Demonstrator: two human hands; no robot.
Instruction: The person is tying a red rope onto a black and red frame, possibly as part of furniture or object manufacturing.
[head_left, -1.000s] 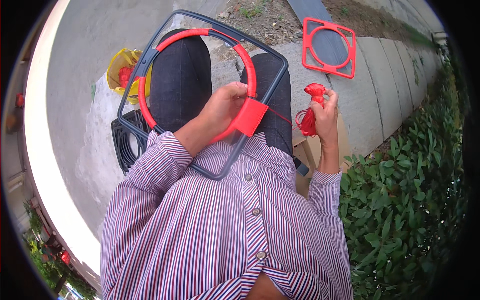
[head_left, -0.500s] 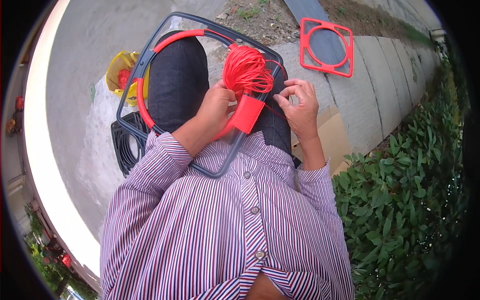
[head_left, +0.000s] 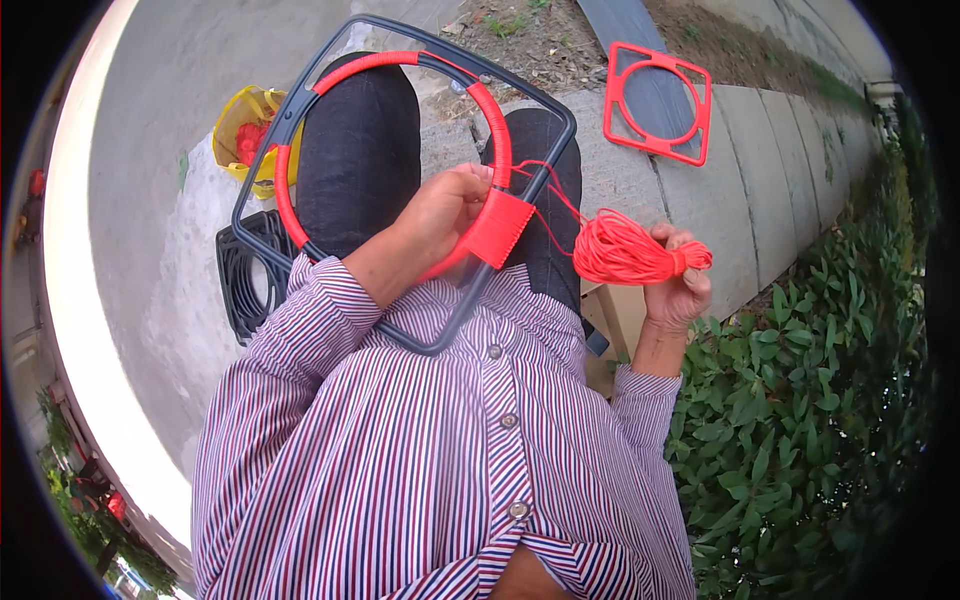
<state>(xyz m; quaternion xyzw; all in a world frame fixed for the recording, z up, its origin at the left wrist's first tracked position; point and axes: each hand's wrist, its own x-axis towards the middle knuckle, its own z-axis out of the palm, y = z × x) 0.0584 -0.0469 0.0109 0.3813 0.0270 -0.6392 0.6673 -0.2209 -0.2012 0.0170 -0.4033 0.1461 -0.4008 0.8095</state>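
Across my lap lies a dark grey square frame (head_left: pixel 345 30) with a round inner ring (head_left: pixel 498 125), much of it wrapped in red cord. My left hand (head_left: pixel 450 212) is closed on the ring's right side, beside a broad wrapped red band (head_left: pixel 500 228) that joins ring and outer bar. Out to the right, my right hand (head_left: pixel 682 275) grips a bundle of red cord (head_left: pixel 622 248) near its tied end. Loose strands run from the bundle back to the frame near the band. Some fingers of both hands are hidden.
Left of my knees, a yellow bag (head_left: pixel 228 125) with red stuff inside stands on the concrete, near a stack of dark frames (head_left: pixel 245 285). A finished-looking red frame (head_left: pixel 658 147) lies ahead right on a grey board (head_left: pixel 620 22). Leafy bushes (head_left: pixel 770 430) border my right side.
My right hand has taken hold of the cord bundle, which moved from over the ring out to the right. My left hand stays at the ring, its grip slightly shifted.
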